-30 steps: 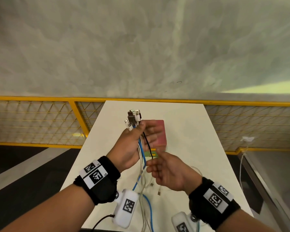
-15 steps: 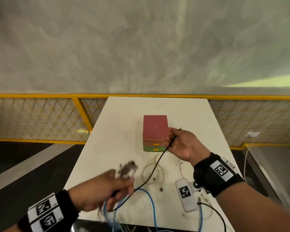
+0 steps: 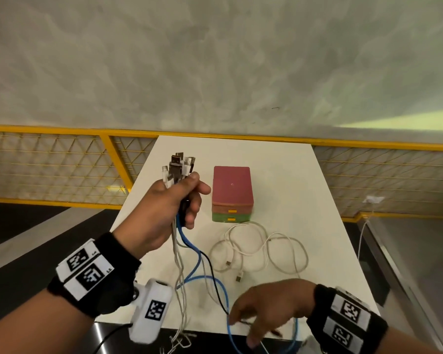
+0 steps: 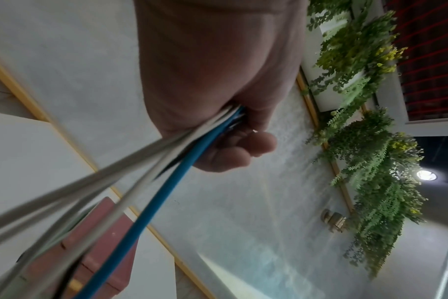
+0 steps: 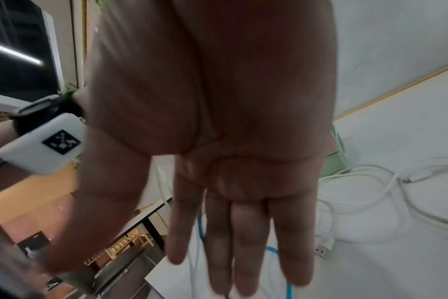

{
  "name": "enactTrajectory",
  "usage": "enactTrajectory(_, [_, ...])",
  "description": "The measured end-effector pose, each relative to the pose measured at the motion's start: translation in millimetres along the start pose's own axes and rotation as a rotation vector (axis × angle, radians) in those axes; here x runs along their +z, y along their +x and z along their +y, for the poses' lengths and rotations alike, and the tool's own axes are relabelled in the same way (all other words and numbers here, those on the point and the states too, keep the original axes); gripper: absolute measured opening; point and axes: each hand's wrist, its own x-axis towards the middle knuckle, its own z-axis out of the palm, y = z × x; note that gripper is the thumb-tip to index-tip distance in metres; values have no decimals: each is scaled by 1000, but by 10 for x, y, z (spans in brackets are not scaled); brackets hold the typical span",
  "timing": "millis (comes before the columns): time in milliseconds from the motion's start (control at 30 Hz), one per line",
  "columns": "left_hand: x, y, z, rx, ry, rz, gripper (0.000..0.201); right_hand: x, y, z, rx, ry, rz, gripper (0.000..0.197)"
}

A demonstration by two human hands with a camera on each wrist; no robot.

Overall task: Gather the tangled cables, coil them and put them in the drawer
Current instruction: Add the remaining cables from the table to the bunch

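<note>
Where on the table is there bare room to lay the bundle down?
Bare table lies behind the drawer box and along its right side. A smaller bare strip lies left of the box, under the left hand. Crowded: white cable loops before the box, blue cable near the right hand.

Indoor workspace, white table [image 3: 279,180], yellow mesh railing [image 3: 62,169], concrete wall [image 3: 215,60]

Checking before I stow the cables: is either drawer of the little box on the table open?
No, both drawers of the box sit flush and closed.
</note>
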Motion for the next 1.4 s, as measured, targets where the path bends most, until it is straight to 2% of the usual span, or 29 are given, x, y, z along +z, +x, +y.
enactTrajectory(67, [9, -7, -21, -19, -8, -8, 38, -13, 27, 73, 8, 89, -101, 55])
enactTrajectory(100, [15, -15, -33, -27, -8, -14, 38, -43, 42, 122, 2, 153, -63, 53])
enactTrajectory(167, [31, -32, -56, -43, -11, -23, 38, -155, 70, 242, -12, 314, 141, 38])
enactTrajectory(233, [34, -41, -72, -57, -17, -33, 37, -313, 136, 399, 3, 371, 433, 24])
enactTrajectory(300, [32, -43, -85, -62, -17, -46, 37, -480, 242, 613, 75, 47, 737, 21])
enactTrajectory(333, [33, -45, -89, -60, -14, -53, 37, -514, 335, 719, 113, -126, 822, 23])
enactTrajectory(367, [36, -47, -97, -56, -13, -61, 37, -512, 447, 808, 130, -241, 836, 25])
enactTrajectory(500, [52, -36, -131, -39, -15, -95, 37, -272, 931, 994, 138, -533, 682, 39])
enactTrajectory(567, [55, -27, -149, -39, -7, -100, 37, -173, 1087, 982, 136, -674, 680, 43])
enactTrajectory(667, [52, -14, -169, -46, 7, -87, 36, -104, 1214, 987, 117, -774, 711, 38])
enactTrajectory(767, [37, 10, -170, -52, 20, -63, 35, -104, 1191, 992, 110, -845, 686, 21])
enactTrajectory(800, [30, 21, -167, -52, 19, -60, 36, -108, 1182, 1014, 96, -886, 720, 19])
enactTrajectory(867, [15, 41, -165, -51, 13, -57, 36, -131, 1112, 975, 26, -789, 749, 17])
enactTrajectory(900, [8, 52, -157, -47, 8, -55, 36, -159, 1055, 960, -36, -669, 791, 24])
enactTrajectory(933, [-4, 60, -152, -44, 3, -53, 36, -199, 987, 923, -119, -510, 824, 29])
enactTrajectory(1000, [-23, 86, -141, -38, -6, -52, 36, -364, 714, 714, -268, -73, 898, 24])
enactTrajectory(1100, [-9, 129, -111, -29, -24, -59, 36, -752, 231, 329, -377, 422, 1022, 15])
enactTrajectory(1233, [117, 211, 4, 39, -63, -41, 34, -1125, -488, -323, -569, 689, 1095, 12])
enactTrajectory(1300, [204, 246, 87, 80, -84, -23, 33, -1184, -691, -581, -645, 784, 1056, 12])
enactTrajectory(1400, [376, 273, 196, 125, -114, -20, 31, -1172, -767, -881, -662, 957, 1009, 10])
